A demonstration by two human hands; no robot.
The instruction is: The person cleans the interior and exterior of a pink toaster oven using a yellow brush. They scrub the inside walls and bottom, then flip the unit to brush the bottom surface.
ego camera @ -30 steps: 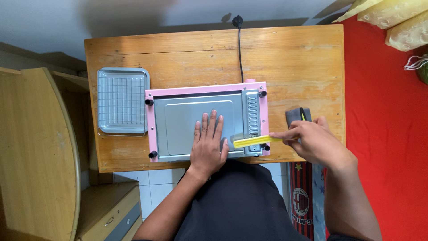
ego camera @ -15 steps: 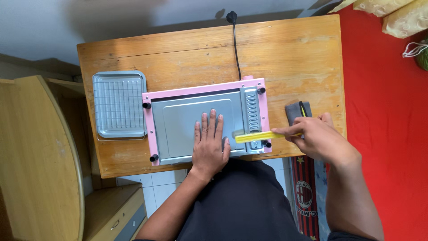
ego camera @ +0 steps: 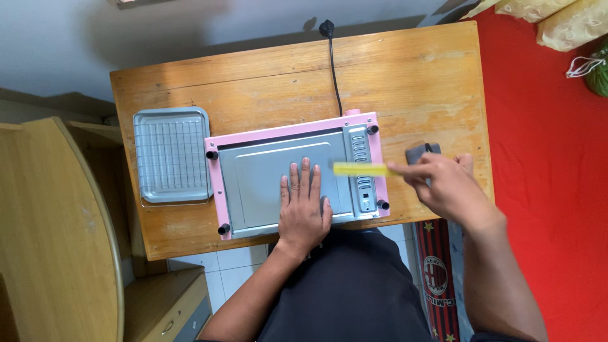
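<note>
So the pink toaster oven is flipped belly-up in the middle of the wooden table, grey metal base plate facing the camera, black rubber feet at the corners; looks like a boxy sheet-metal thing, stiff and probably moderately heavy, so I'd guess it won't slide much. The smooth plate looks slippery, so the pink frame edges or the feet seem the better places to grab it.

The left hand lies flat on the oven's base plate, fingers together and stretched out, pressing down and holding nothing; the right hand is just off the oven's right edge, fingers pinched narrow around the end of a yellow brush-like tool, whose far end sits over the vent slots on the oven's right side. Light, stiff plastic by the look of it.

Around the oven: a grey baking tray with a wire rack in it touches its left side; the black power cord runs off its back edge; a dark grey cloth sits right of the oven, partly hidden behind the right hand; nothing blocks the vents.
</note>
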